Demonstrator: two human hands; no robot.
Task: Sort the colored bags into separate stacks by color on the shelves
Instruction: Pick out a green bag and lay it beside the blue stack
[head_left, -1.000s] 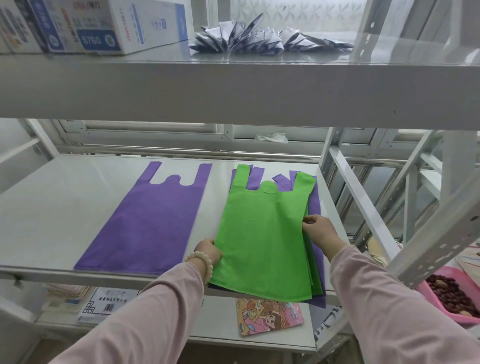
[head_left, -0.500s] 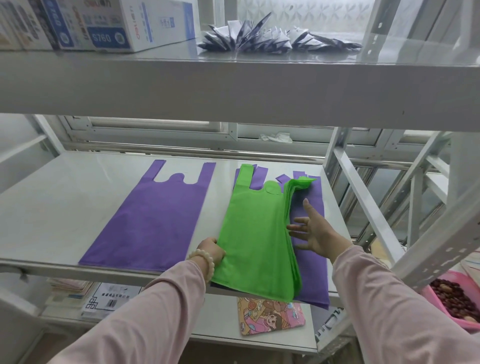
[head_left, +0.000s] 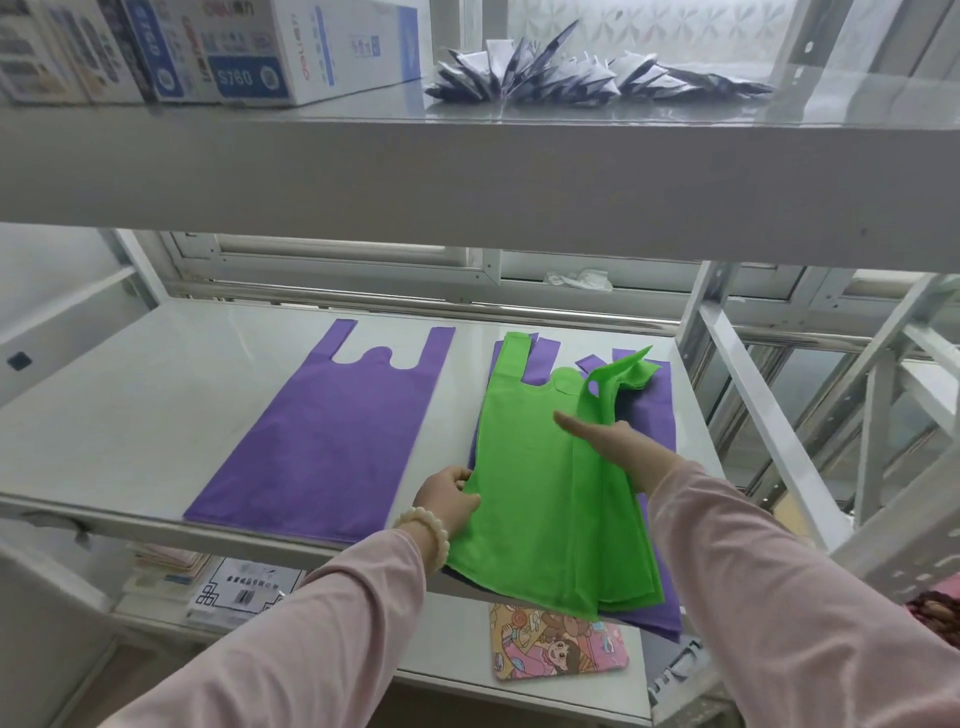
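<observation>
A single purple bag (head_left: 332, 431) lies flat on the left of the middle shelf (head_left: 130, 415). To its right sits a mixed pile: several green bags (head_left: 524, 493) on top of purple bags (head_left: 657, 441). My left hand (head_left: 447, 496) pinches the left edge of the green bags near the shelf front. My right hand (head_left: 608, 441) has straight fingers slid in sideways between green layers, and the right side of the top green bag is folded up over it.
The upper shelf (head_left: 467, 171) hangs just above, carrying a printed box (head_left: 249, 47) and folded dark packets (head_left: 571, 73). A cartoon pouch (head_left: 558, 642) and papers (head_left: 239, 590) lie on the shelf below. White frame posts (head_left: 748, 374) stand to the right.
My right hand let go of the pile's right edge, opened flat and slid leftward under the top green bag, whose right side has lifted and folded. My left hand has stayed on the left edge.
</observation>
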